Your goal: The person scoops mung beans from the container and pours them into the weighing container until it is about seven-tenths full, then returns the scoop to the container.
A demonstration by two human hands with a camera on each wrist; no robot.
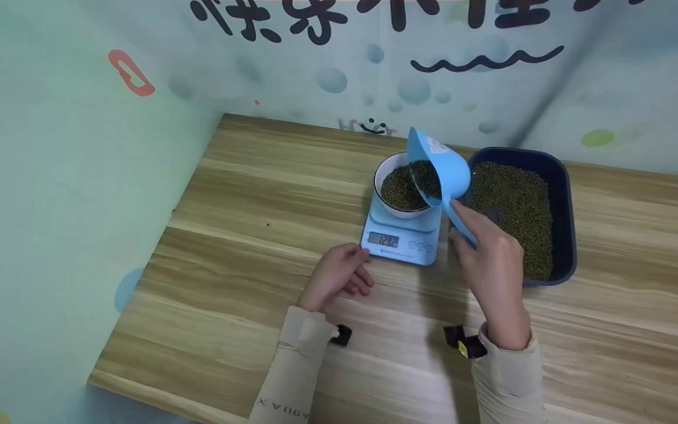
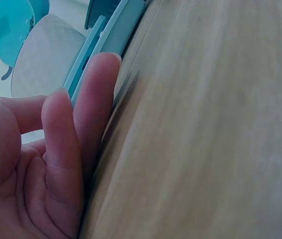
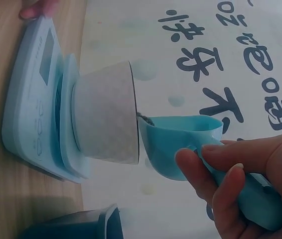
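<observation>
My right hand (image 1: pixel 495 265) grips the handle of a light blue scoop (image 1: pixel 452 171), tilted over a white bowl (image 3: pixel 106 114) with its lip at the bowl's rim. Small dark green beans (image 1: pixel 399 189), which look like mung beans, fill much of the bowl, and more lie inside the scoop. Under the bowl is a light blue kitchen scale (image 1: pixel 401 227) whose display (image 1: pixel 384 239) seems to read 1292. At the scale's front left corner rests my left hand (image 1: pixel 339 274), fingers loosely bent and touching its edge. The left wrist view shows those fingers (image 2: pixel 93 99) beside the scale.
A dark blue bin (image 1: pixel 565 224) of the same beans stands right of the scale, close to my right hand. Behind the wooden table (image 1: pixel 256 194) rises a printed wall (image 1: pixel 333 106); another wall is at the left. One tiny dark speck lies left of the scale.
</observation>
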